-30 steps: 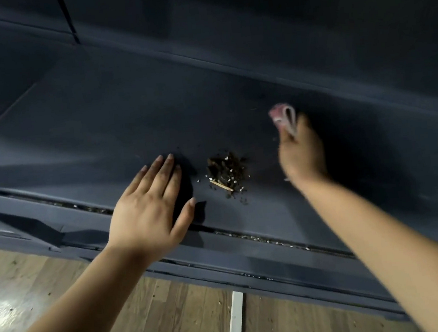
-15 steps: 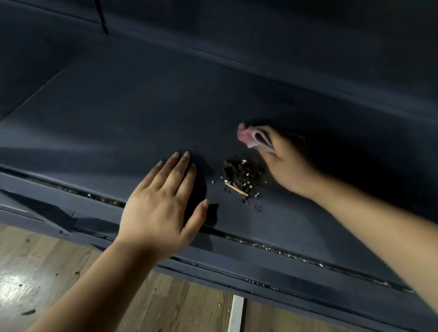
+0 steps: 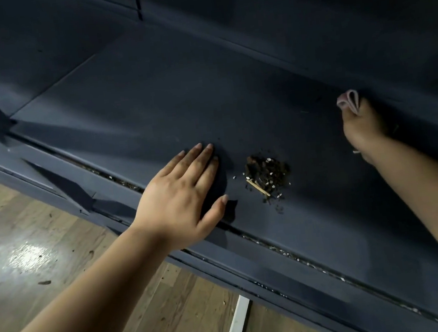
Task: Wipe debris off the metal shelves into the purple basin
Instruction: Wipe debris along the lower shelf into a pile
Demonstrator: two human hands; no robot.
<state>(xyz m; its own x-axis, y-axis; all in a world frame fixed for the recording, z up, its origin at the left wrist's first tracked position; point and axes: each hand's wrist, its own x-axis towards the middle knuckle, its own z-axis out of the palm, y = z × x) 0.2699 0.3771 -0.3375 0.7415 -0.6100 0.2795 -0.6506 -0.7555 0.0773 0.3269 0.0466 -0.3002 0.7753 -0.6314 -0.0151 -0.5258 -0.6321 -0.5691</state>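
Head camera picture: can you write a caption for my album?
Left hand flat on the metal shelf beside a debris pile; right hand grips a pink cloth.

two hands, one cloth, one debris pile

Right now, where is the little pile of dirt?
In the head view, the debris pile sits on the dark metal shelf near its front edge, between the flat left hand and the right hand holding a pink cloth.
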